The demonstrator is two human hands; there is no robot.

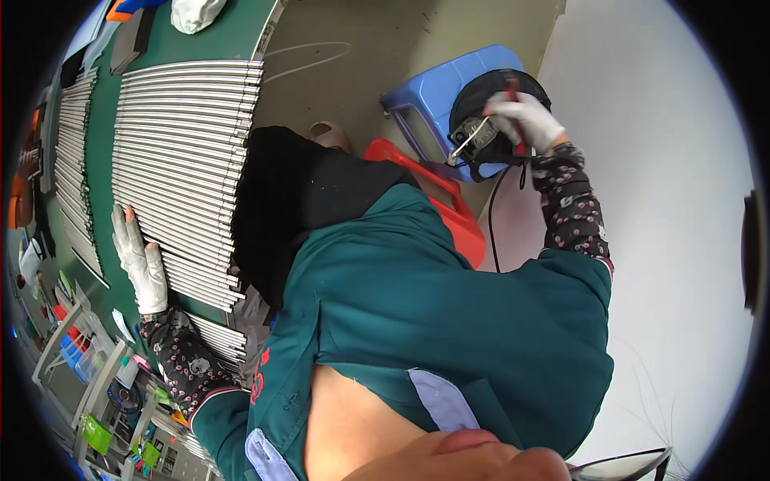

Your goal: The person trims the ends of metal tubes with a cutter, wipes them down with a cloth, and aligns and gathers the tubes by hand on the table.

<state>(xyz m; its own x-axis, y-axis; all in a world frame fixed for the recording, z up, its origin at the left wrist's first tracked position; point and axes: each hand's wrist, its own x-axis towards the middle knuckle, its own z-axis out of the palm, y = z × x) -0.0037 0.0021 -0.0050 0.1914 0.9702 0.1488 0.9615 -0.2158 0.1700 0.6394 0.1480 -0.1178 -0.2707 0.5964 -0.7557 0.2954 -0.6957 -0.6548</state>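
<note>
My left hand (143,260), in a white glove with bare fingertips, lies stretched out at the far ends of a row of thin silver metal tubes (183,144) on the green table. It rests along the tube ends with its fingers extended. Off to the right, my right hand (525,120), also white-gloved and slightly blurred, is closed around a red-handled tool (516,136). It is over a round black object (501,88) with a grey metal part (475,138), standing on a blue plastic stool (425,88). A thin pale rod slants between my hand and that metal part.
A second row of tubes (76,160) lies farther left on the green table (104,216). A red plastic stool (461,216) stands beside my legs, and a black cable (492,228) hangs near the white wall (658,200). A white cloth (195,14) lies at the table's top end.
</note>
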